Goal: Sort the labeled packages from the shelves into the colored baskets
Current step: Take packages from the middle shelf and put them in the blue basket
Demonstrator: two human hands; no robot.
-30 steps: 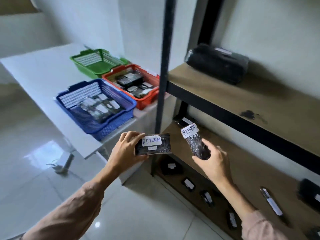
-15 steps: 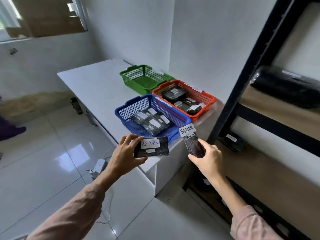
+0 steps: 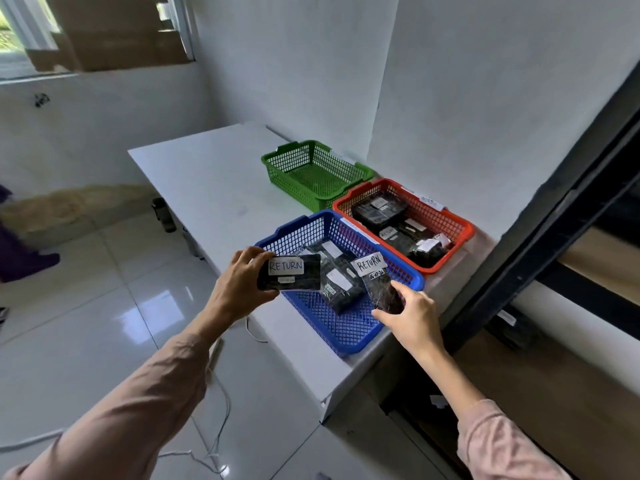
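My left hand [image 3: 239, 289] grips a flat black package [image 3: 291, 277] whose white label reads RETURN, held level over the near left rim of the blue basket [image 3: 349, 332]. My right hand [image 3: 414, 318] pinches a second black package [image 3: 379, 284], also labelled RETURN, held upright over the blue basket's right side. Inside the blue basket lie a few black labelled packages [image 3: 337, 282]. Behind it the red basket [image 3: 460, 230] holds several black packages, and the green basket [image 3: 311, 174] holds none that I can see.
The three baskets stand on a white table [image 3: 207, 181] against the wall. A black shelf post [image 3: 540, 233] rises on the right, with wooden shelves behind it and a black package [image 3: 512, 327] on the lower shelf. White cables [image 3: 214, 445] trail over the tiled floor.
My view has swung left from the shelves to the table. Both hands have carried their RETURN packages from the shelf to over the blue basket.
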